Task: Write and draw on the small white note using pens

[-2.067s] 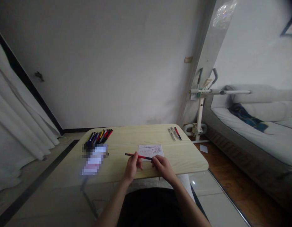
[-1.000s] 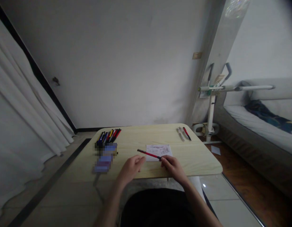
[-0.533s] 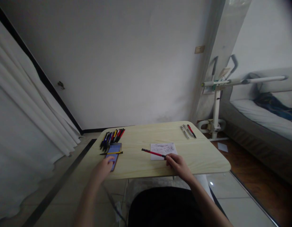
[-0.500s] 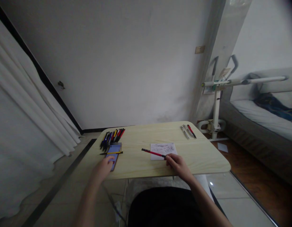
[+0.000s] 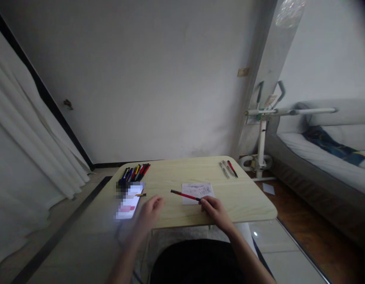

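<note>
My right hand (image 5: 213, 210) grips the black end of a red pen (image 5: 184, 195) and holds it just above the wooden table (image 5: 244, 201), pointing left. Behind the pen lies a small scribbled sheet of paper (image 5: 200, 189). My left hand (image 5: 149, 213) hovers blurred over the table's front edge, right of a lit phone (image 5: 129, 205), holding nothing I can see. A yellow pen (image 5: 140, 194) lies across the phone's far end. A bundle of coloured pens (image 5: 134, 173) rests at the far left corner.
Three pens (image 5: 228, 169), two grey and one red, lie at the table's far right corner. A white exercise machine (image 5: 262, 130) stands beyond the table, with a grey sofa (image 5: 324, 154) to the right. White curtains (image 5: 25, 157) hang on the left.
My left hand let go of the red pen, reached left to the phone, then drew back toward the middle. The phone's screen now glows. My right hand kept hold of the pen.
</note>
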`<state>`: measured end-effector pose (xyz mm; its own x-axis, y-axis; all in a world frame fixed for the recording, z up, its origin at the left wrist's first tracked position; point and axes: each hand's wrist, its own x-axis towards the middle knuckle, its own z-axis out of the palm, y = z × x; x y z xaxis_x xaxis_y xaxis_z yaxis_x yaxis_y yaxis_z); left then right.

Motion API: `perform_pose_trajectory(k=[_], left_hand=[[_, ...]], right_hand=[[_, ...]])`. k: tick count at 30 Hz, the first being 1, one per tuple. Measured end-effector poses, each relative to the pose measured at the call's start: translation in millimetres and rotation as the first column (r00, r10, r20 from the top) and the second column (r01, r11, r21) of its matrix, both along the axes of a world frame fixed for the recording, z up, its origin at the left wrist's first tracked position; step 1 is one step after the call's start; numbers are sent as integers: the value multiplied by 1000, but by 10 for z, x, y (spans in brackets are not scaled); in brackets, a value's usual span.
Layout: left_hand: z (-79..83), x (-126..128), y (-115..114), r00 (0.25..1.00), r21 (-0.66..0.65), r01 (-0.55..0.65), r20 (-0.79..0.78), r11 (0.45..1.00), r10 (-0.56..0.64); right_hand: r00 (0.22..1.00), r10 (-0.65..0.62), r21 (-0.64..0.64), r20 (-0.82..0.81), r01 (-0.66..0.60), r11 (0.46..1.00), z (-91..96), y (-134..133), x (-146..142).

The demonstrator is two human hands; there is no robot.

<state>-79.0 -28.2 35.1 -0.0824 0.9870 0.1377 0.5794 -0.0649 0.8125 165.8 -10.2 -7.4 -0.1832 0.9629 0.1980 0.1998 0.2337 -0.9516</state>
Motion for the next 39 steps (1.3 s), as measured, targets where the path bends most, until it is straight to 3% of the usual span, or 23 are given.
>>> perform_pose_trajectory(k=[2, 4, 9, 12, 18, 28, 39], left_hand=[[-78, 305, 9, 979, -45, 156, 136, 987, -149], [-157, 538, 49, 941, -83, 239, 266, 968, -209], [-304, 797, 225, 868, -42, 198, 471, 979, -155], [-389, 844, 293, 839, -26, 136, 535, 990, -101], [-513, 850, 298, 806, -12, 129, 584, 992, -98], [-478, 831, 223, 825, 8, 101, 558, 995, -88], [-483, 832, 203, 796, 7, 123, 597, 992, -103]], right_hand=[[1000, 1, -2, -16, -1, 1000, -4, 1, -2], [999, 4, 3, -33, -4, 1000, -16, 7, -3], [999, 6, 9, -39, -6, 1000, -48, 24, -7], [999, 7, 10, -37, -7, 1000, -49, 28, -16], [1000, 4, 31, 4, -4, 999, -26, 6, -30], [997, 31, 80, 69, -36, 996, 5, -26, -15], [998, 30, 65, 59, -34, 997, -27, -12, -16]])
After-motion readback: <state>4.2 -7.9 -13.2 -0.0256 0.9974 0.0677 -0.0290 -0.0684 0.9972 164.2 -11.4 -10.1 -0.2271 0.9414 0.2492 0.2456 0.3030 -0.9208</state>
